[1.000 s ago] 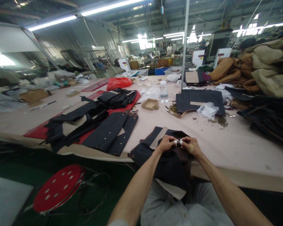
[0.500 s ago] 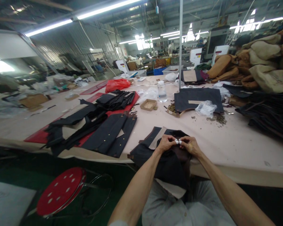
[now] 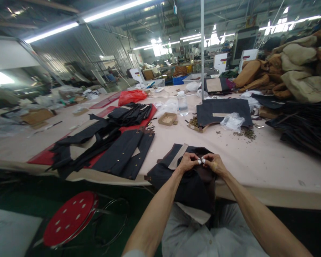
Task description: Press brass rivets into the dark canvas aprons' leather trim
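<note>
A black fabric piece (image 3: 194, 191) with a brown underside lies over the table's front edge and hangs down onto my lap. A beige strip (image 3: 178, 157) runs across its upper left part. My left hand (image 3: 188, 162) is closed in a pinch on the fabric near its far edge. Just beside it, my right hand (image 3: 214, 164) pinches the same spot, fingertips almost meeting. White wrapping covers the tips of both thumbs. Whether a small fitting sits between the fingertips is too small to tell.
Black panels with brass studs (image 3: 123, 153) lie left on a red sheet (image 3: 40, 155). Beyond my hands are a small box of fittings (image 3: 167, 119), a clear jar (image 3: 182, 103) and loose metal pieces (image 3: 244, 134). Dark fabric (image 3: 305, 126) is piled right. A red stool (image 3: 69, 217) stands lower left.
The camera view has shifted very slightly. Both hands stay pinched at the same place on the black fabric, with only a small movement of the fingertips.
</note>
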`<act>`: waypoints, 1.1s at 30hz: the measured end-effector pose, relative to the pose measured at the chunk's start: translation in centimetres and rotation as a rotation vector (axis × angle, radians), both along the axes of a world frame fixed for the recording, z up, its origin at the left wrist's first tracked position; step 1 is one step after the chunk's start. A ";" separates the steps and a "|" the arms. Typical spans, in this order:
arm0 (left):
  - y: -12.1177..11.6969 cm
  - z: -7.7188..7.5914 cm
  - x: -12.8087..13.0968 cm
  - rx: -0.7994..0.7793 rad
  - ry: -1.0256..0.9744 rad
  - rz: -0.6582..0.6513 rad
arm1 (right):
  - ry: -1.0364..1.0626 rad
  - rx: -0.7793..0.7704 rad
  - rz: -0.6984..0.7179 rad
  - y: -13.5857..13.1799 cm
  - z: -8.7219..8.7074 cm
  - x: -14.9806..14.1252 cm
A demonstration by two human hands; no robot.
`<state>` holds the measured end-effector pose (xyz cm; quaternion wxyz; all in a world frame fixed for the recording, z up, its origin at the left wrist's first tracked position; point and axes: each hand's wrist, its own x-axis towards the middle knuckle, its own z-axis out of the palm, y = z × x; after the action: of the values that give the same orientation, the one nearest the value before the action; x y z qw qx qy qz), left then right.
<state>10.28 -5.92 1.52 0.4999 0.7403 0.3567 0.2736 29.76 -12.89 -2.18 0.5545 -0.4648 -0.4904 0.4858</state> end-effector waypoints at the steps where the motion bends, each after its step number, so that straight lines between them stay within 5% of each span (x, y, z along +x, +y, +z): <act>1: 0.0 0.0 0.0 -0.002 -0.005 -0.005 | -0.001 -0.001 -0.005 0.1 -0.1 -0.1; 12: -0.3 0.8 0.6 -0.014 0.009 -0.013 | -0.039 0.019 -0.033 0.4 -0.6 -0.2; 19: 0.3 -0.3 1.0 -0.013 0.101 0.032 | 0.028 0.002 -0.138 0.7 -1.2 -0.4; 25: 0.1 0.2 1.0 0.052 0.060 0.039 | -0.105 -0.035 -0.145 0.9 -1.4 -0.5; 33: 0.2 -1.0 1.3 -0.116 -0.073 0.125 | -0.282 0.000 -0.129 0.7 -0.6 -0.6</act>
<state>11.63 -5.68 0.50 0.5365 0.6760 0.3987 0.3100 29.20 -12.14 -2.73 0.5103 -0.5589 -0.5325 0.3789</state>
